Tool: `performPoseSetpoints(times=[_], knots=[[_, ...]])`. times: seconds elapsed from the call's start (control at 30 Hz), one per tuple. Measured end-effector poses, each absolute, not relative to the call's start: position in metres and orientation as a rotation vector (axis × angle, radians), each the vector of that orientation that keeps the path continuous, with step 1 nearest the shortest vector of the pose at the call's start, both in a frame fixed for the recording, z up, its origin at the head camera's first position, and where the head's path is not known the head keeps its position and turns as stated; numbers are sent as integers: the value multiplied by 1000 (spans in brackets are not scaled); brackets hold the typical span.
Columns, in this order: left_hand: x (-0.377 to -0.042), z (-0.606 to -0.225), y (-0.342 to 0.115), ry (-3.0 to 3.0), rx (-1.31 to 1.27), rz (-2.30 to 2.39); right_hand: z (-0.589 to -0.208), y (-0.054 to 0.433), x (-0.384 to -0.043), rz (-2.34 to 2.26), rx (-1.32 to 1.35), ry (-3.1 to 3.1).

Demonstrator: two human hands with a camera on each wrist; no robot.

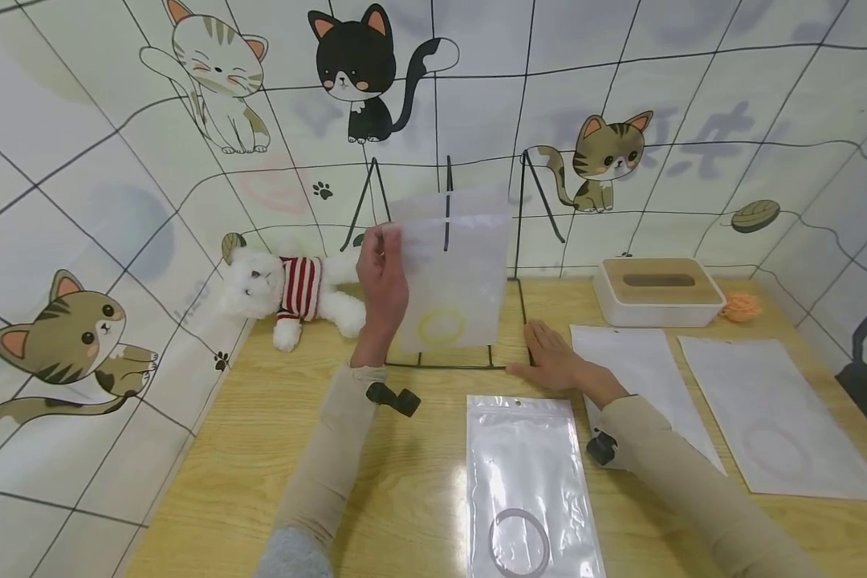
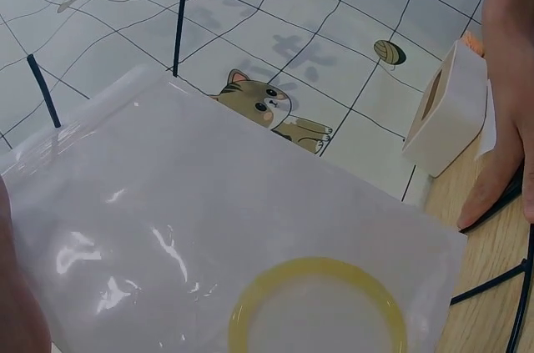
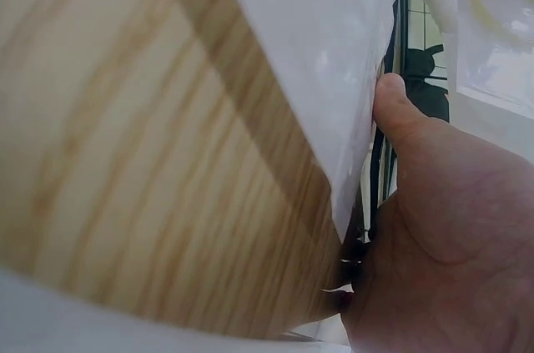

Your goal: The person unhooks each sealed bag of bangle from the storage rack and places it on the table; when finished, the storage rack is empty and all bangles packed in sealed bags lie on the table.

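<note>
In the head view my left hand (image 1: 384, 281) pinches the upper left edge of a translucent zip bag (image 1: 470, 273). A yellow ring (image 2: 317, 267) shows low in the bag. The bag hangs upright at the middle hook of a black wire rack (image 1: 448, 367); whether the hook passes through its hole I cannot tell. My right hand (image 1: 559, 361) rests on the right side of the rack's base, fingers fairly straight, the thumb toward the front bar. Another clear bag (image 1: 527, 457) with a pale ring (image 1: 493, 539) lies flat on the table in front of the rack.
Two more white bags (image 1: 780, 401) lie at the right. Behind them stand a white tissue box (image 1: 657, 313) with a wooden lid and an orange fuzzy item (image 1: 741, 307). A white plush bear (image 1: 256, 281) in a striped shirt lies left of the rack, near the cat-patterned wall.
</note>
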State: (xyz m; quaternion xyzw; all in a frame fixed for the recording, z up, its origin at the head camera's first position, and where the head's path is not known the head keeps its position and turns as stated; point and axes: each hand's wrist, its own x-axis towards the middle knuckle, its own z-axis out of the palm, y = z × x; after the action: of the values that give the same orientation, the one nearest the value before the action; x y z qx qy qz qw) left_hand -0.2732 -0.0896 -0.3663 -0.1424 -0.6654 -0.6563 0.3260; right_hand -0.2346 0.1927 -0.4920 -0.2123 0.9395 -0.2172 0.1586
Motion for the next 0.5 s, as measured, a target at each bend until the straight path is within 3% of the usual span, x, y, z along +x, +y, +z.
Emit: performPoseSetpoints(times=[0.5], knots=[[-246, -360, -98, -1744, -483, -1674, -495, 197, -234, -657, -628, 2695]])
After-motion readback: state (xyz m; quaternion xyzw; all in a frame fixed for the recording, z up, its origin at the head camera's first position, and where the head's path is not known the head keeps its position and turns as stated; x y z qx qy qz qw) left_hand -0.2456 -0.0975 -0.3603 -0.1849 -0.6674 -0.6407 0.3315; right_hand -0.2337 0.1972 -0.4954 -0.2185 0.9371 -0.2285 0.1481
